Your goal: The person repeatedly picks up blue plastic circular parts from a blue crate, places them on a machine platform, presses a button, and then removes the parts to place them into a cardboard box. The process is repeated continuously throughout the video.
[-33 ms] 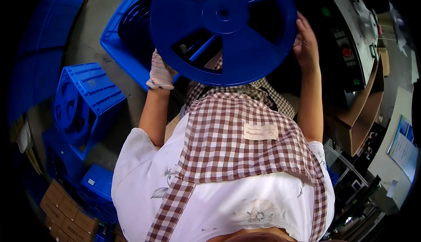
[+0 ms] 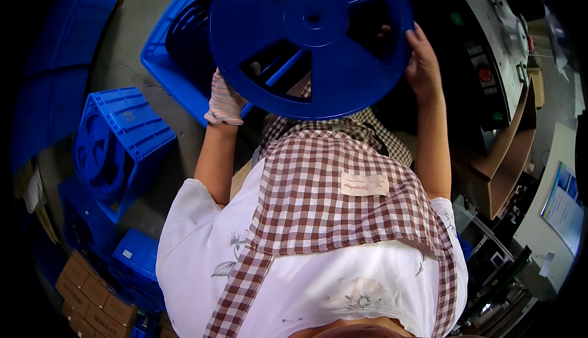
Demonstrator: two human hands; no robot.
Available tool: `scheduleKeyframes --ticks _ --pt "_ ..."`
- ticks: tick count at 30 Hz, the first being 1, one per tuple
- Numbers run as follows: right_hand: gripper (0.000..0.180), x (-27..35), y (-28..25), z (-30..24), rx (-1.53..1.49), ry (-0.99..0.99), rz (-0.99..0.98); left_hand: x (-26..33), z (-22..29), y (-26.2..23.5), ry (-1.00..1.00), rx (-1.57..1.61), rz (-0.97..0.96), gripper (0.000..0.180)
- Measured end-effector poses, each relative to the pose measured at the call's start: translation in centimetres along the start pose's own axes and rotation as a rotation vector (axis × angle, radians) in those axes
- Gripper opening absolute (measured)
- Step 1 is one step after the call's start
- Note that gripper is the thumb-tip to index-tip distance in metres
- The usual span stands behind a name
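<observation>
A large blue plastic reel with a round hub and wedge-shaped openings is held up in front of me. My left hand, in a striped knit glove, is closed on its lower left edge, with most of its fingers hidden behind the disc. My bare right hand grips the right rim. Fingertips of that hand show through the reel's right opening. Behind the reel, at the left, a blue crate holds dark round reels.
Another blue crate with blue reels inside stands at the left, near more blue bins and stacked brown cartons. At the right are a machine panel with a red button, and a brown cardboard box.
My right hand has shifted slightly on the rim, and its fingertips now show through the reel's right opening. The reel and my left hand look almost unchanged.
</observation>
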State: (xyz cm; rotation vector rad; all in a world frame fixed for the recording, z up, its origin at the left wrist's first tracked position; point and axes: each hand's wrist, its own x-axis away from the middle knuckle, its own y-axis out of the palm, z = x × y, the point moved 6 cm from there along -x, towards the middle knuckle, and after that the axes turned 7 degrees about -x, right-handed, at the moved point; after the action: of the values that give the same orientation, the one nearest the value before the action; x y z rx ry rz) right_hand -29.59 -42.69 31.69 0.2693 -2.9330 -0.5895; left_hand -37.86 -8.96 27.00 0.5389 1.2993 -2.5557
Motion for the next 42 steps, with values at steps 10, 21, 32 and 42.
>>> scheduleKeyframes --ticks 10,21,32,42 --pt "0.054 1.5 12.9 -5.7 -0.127 -0.237 -0.299 2.2 -3.1 6.7 -1.109 2.434 -0.107 0.046" --pt "0.090 5.5 33.2 1.1 0.553 -0.344 -0.983 -1.6 2.6 14.9 -0.424 2.997 -0.599 0.043" --pt "0.048 -1.7 14.1 -0.8 0.160 0.118 -0.233 -2.8 -10.0 9.8 -0.837 2.394 -0.141 0.034" --pt "0.018 -8.0 15.4 -1.9 -0.259 0.200 -0.186 -13.8 -23.8 13.3 -0.317 -0.431 -0.072 0.049"
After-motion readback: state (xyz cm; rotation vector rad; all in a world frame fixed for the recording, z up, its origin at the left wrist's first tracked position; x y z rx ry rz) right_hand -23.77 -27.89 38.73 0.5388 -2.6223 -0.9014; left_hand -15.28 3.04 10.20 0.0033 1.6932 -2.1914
